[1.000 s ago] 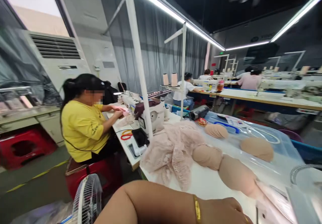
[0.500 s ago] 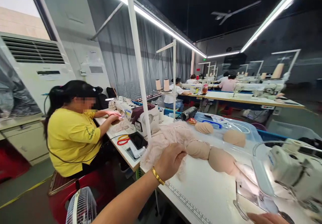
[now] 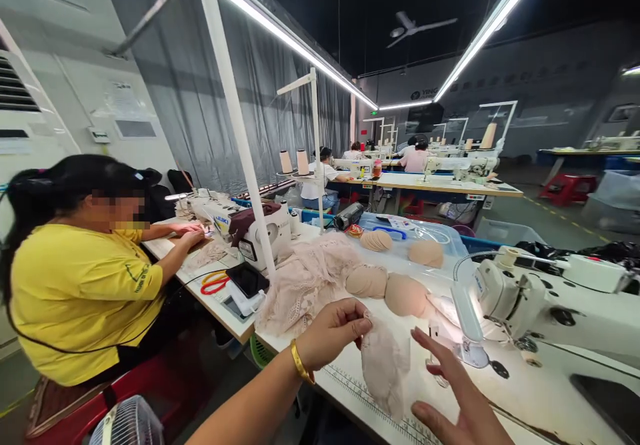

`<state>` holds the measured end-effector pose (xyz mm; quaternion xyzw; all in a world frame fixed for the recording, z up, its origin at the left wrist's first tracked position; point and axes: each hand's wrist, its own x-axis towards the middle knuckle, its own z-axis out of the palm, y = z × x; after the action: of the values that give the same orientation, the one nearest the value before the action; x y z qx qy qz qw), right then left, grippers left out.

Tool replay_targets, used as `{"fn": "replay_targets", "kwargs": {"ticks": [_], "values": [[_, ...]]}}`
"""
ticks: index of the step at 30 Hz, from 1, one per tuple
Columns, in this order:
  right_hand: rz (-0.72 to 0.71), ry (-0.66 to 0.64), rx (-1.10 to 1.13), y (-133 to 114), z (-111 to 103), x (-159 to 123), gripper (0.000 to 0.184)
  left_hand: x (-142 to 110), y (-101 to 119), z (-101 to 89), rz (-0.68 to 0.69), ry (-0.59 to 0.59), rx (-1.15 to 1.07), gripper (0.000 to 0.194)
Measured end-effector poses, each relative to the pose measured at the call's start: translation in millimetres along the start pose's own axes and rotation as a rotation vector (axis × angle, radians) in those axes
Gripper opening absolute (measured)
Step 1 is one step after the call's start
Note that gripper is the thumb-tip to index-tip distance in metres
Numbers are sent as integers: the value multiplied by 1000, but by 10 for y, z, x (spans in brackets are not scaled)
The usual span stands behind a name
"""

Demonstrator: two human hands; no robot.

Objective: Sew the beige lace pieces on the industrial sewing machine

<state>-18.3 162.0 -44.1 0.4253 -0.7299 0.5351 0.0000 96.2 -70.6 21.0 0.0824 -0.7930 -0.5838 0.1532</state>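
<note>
**Lace piece held above the near table edge**

Here the left hand (image 3: pixel 333 328) pinches a small piece of pale pink lace (image 3: pixel 384 365) by its top corner between thumb and fingertips, so the piece hangs free over the near edge of the table (image 3: pixel 500 391), just above the ruler strip printed there. The right hand (image 3: pixel 453 398) is spread wide, fingers apart, just beside the hanging lace and holding nothing; whether a fingertip brushes the fabric is hard to tell from this angle.

Behind the lace, toward the middle of the table, lie a heap of lace fabric (image 3: pixel 310 278) and two foam cups (image 3: pixel 387 288) side by side. A white sewing machine (image 3: pixel 540 305) stands at the right end, its lamp lighting the plate below.

The hold looks slight: one corner only, on a limp, light piece. It could slip from the pinch and drop past the near edge to the floor, or fold on itself so the edges no longer match. A floor fan (image 3: pixel 125 425) stands low on the left, and a draught from it could swing the piece.
</note>
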Motion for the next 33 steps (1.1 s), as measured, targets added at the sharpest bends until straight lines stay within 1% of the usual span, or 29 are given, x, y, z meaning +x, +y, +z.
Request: {"fn": "replay_targets", "kwargs": {"ticks": [1,3,4,5,7,9,12,14,15,16,17,19,20,21,22,24,25,27,29,30,31,33], "values": [[77,-29,100,-76,24,31,65,44,-13,73,-21,-8,-90,49],[212,-86,290,-168,53,91,53,116,-65,223,-61,-4,-234,52],[260,-104,357,-183,51,116,46,138,-98,297,-79,-6,-291,54],[292,-113,398,-179,38,138,43,149,-131,371,-96,-25,-334,59],[331,-82,409,-134,-14,167,46,143,-187,511,-151,-81,-450,68],[365,-28,383,-72,-75,178,48,122,-227,641,-217,-88,-603,64],[431,51,350,4,-140,170,48,107,-261,785,-278,25,-751,68],[467,92,346,38,-160,158,51,108,-271,819,-283,70,-741,68],[482,112,351,52,-166,152,52,107,-272,810,-284,60,-701,69],[496,131,360,65,-168,148,53,106,-269,784,-271,18,-592,68],[508,148,373,79,-166,147,53,108,-262,741,-245,-52,-423,67],[532,173,413,110,-153,152,53,139,-233,619,-184,-185,-13,67],[542,182,442,129,-140,159,53,180,-211,549,-155,-211,169,68],[549,191,474,149,-125,168,53,245,-188,483,-127,-201,308,66],[557,198,504,171,-108,178,54,336,-165,426,-99,-165,398,63],[573,214,548,219,-77,199,58,592,-136,362,-27,-81,517,57],[578,220,557,243,-66,207,60,746,-134,360,15,-57,571,56],[583,231,570,290,-59,215,64,1064,-163,411,78,-50,647,56],[584,243,589,330,-68,212,68,1336,-222,500,108,-53,700,54],[585,250,600,345,-77,208,69,1437,-255,544,119,-52,717,47],[587,257,613,357,-87,204,70,1512,-283,578,133,-49,724,37],[591,273,642,367,-106,199,70,1583,-319,608,173,-30,709,14]]}}
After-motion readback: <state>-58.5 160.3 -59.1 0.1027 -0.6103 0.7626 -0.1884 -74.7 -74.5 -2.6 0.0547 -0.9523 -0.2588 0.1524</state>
